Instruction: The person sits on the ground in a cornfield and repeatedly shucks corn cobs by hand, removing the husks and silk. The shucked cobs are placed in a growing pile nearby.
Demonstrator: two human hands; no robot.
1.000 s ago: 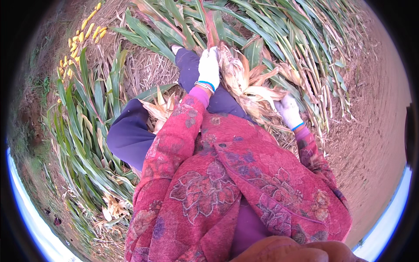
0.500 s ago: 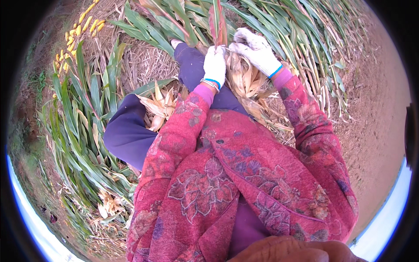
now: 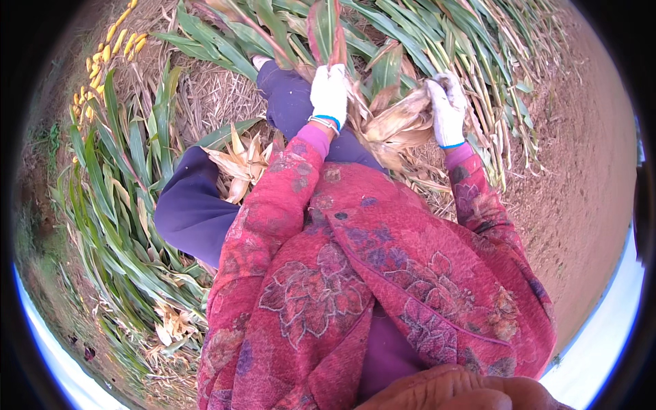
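My left hand [image 3: 329, 94], in a white knitted glove with a blue cuff, is closed round a corn stalk whose red-green leaf [image 3: 321, 31] sticks up past the fingers. My right hand [image 3: 447, 111], gloved alike, is to the right with its fingers closed on the end of a pale dry corn husk [image 3: 403, 123]. The husk stretches between both hands, above my lap. Whether an ear is inside it is hidden. Another heap of dry husks [image 3: 239, 164] lies beside my bent left leg.
Cut green corn stalks [image 3: 123, 198] are piled at the left, and more stalks [image 3: 465, 55] lie at the far right. Several yellow ears of corn [image 3: 96, 68] rest on the ground at the far left. Bare brown soil [image 3: 581, 157] spreads on the right.
My right hand has moved right, away from my left hand, pulling the dry husk outward. My left hand keeps its grip on the stalk.
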